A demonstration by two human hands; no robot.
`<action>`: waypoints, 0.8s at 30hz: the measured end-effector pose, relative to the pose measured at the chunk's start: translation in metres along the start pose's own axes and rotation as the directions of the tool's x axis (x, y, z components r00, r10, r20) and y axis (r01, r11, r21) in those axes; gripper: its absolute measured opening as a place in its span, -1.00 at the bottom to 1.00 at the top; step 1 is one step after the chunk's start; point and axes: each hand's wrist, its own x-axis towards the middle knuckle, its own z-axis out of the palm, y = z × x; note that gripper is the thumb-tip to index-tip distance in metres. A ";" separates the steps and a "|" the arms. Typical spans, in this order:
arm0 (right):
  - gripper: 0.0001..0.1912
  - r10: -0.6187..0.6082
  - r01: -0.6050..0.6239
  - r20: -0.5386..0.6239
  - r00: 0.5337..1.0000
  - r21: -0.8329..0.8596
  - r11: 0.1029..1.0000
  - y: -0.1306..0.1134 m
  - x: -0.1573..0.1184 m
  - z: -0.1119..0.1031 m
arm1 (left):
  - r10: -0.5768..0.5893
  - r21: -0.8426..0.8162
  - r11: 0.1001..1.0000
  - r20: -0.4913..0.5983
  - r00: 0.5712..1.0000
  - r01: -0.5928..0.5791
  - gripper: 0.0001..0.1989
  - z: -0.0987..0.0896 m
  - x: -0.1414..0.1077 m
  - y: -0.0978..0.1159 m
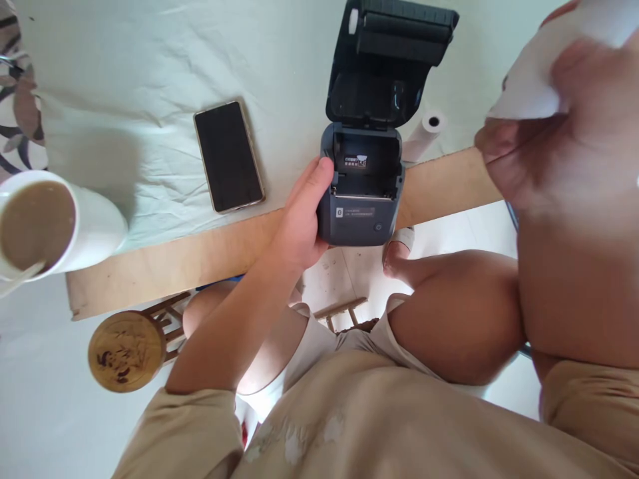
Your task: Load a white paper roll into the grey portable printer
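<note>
My left hand (307, 213) grips a dark portable label printer (357, 216) by its left side, thumb over the edge. The printer's lid (392, 63) is swung up and back, and its paper compartment (367, 159) shows bare inside apart from a small sticker. Close to the camera at upper right, my right hand (584, 140) is blurred and closed around a white sheet (536, 86) that looks like paper. Just right of the printer, a small white paper roll (422, 136) with a dark core lies on the table.
A dark-screened phone (229, 156) lies on the pale tablecloth (150, 46) left of the printer. A white mug (94, 216) of brown drink with a spoon stands near the table's left corner. Below the wooden table edge (200, 256) is a round wooden stool (127, 349).
</note>
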 end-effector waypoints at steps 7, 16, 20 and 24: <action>-0.68 -0.222 0.204 -0.021 0.975 -0.319 0.925 0.048 0.012 -0.030 | 0.004 0.009 1.000 -0.043 0.999 -0.004 -0.67 -0.001 0.000 -0.002; -0.37 -0.326 0.269 -0.026 0.945 -0.503 0.821 0.035 -0.006 -0.024 | 0.010 0.037 0.999 -0.036 0.999 -0.009 -0.59 -0.002 0.002 -0.003; -0.50 -0.345 0.355 0.126 0.930 -0.554 0.754 0.010 -0.021 0.006 | -0.017 0.042 0.999 -0.032 0.999 0.018 -0.59 -0.001 -0.001 -0.001; -0.60 -0.260 0.314 0.189 0.947 -0.719 0.620 0.009 -0.018 0.025 | -0.024 0.035 0.999 -0.036 0.999 0.025 -0.58 0.001 -0.003 0.001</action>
